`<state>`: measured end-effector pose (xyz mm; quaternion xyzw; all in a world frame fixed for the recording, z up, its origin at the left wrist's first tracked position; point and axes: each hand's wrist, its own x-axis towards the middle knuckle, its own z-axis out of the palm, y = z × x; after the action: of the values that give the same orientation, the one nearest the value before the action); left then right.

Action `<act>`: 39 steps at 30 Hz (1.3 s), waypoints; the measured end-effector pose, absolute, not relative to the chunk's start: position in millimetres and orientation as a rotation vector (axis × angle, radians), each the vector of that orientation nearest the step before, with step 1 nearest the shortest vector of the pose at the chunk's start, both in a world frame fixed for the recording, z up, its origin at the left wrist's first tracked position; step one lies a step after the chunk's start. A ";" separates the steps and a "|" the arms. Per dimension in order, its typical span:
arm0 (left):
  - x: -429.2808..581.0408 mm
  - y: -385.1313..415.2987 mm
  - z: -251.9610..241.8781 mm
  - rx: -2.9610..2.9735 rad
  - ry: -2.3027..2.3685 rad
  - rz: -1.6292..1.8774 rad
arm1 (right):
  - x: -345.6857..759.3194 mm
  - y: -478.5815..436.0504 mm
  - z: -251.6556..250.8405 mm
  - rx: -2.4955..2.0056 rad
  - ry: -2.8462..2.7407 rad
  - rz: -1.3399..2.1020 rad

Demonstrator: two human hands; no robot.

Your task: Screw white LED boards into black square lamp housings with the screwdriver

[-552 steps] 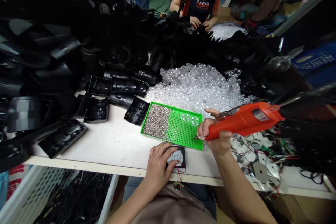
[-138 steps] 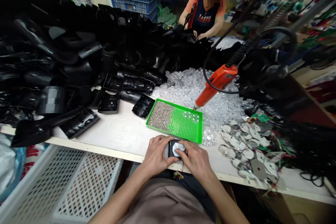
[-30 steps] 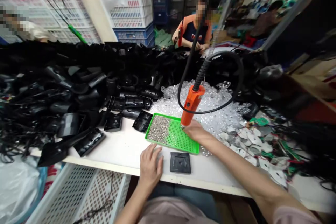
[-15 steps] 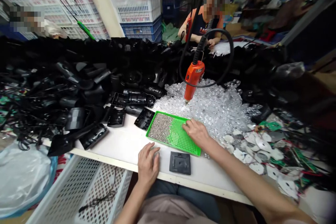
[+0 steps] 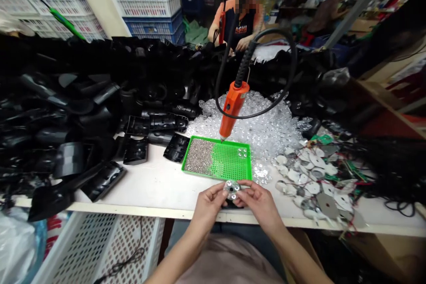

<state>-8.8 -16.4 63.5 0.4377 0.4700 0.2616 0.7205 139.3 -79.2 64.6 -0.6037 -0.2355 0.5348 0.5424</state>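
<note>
Between the fingertips of my left hand and my right hand is a small clear plastic lens plate with round lenses. Both hands pinch it by its edges, above a dark square block that they mostly cover. Just beyond them lies a green perforated tray, its left part covered with small metal screws. Another clear lens piece rests in the tray's far right corner. An orange electric screwdriver hangs over the tray's back edge, tip down.
Behind the tray is a heap of clear lens pieces. Black plastic housings crowd the left, and white discs with wires lie right. A white basket stands below the table edge. A co-worker sits across.
My right hand has come back from the tray to meet my left hand, and both now hold a clear lens plate over the dark block. The view has shifted right.
</note>
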 end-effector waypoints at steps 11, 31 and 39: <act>-31.6 -41.3 66.7 0.955 0.857 0.303 | 135.3 -111.0 79.0 -1.656 -1.275 1.100; -38.6 -21.7 52.8 2.316 1.100 0.444 | 146.3 -100.3 35.2 -1.411 -2.165 -0.451; -36.4 -16.0 22.4 2.757 0.891 0.439 | 110.2 -110.3 13.2 -1.752 -1.841 -0.323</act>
<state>-36.4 -16.0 22.4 0.9356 0.3022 0.1489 0.1054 110.2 -110.3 13.2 -0.6553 -0.6887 -0.1207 0.2858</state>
